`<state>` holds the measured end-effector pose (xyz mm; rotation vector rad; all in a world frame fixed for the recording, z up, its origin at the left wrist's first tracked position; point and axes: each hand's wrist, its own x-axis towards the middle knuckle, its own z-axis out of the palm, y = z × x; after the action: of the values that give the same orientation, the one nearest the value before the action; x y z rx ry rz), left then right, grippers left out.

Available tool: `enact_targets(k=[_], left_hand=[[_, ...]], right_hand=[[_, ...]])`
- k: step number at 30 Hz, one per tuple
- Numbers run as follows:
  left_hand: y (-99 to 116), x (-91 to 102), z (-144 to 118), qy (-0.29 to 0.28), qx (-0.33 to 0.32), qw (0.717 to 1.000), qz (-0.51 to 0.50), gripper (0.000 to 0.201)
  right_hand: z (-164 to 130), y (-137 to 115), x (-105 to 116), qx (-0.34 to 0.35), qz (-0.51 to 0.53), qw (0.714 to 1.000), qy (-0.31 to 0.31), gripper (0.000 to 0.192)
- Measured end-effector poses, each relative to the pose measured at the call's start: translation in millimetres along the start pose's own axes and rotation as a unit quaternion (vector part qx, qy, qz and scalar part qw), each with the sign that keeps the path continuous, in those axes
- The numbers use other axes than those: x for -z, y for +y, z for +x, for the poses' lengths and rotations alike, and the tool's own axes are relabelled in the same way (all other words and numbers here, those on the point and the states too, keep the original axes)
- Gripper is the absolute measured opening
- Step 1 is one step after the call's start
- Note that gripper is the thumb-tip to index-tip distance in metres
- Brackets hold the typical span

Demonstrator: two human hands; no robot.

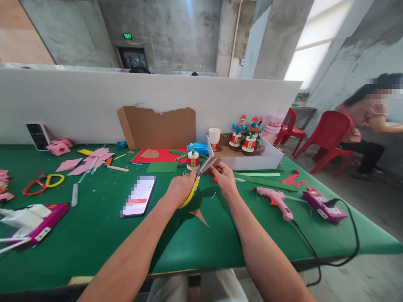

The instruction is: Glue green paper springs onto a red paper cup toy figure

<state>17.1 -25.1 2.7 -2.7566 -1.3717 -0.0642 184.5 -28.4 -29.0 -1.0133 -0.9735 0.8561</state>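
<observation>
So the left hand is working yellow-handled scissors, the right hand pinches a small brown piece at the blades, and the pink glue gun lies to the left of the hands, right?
Not quite: the head view shows the pink glue gun lying to the right of the hands. The left hand does work yellow-handled scissors, and the right hand pinches a small brown piece at the blades.

Pink glue gun [277,200], blurred phone [138,196]

Person: left hand [180,189] and right hand [224,177] bare, forearms unsleeved, no rings; pale trousers at lap.
</observation>
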Motion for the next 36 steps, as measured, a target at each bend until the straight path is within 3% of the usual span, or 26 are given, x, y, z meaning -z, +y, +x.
enact_targets(k=[29, 36], left_hand=[[3.1, 0.0, -0.6, -0.007, -0.004, 1.000, -0.011, 0.029], [4.6, 0.4, -1.7, -0.011, -0.006, 1.000, -0.014, 0.028]], right_hand=[[-1.0, -8.4, 1.8, -0.016, 0.004, 1.000, -0.005, 0.041], [1.1, -8.4, 5.9, 0.008, 0.018, 0.999, 0.042, 0.039]])
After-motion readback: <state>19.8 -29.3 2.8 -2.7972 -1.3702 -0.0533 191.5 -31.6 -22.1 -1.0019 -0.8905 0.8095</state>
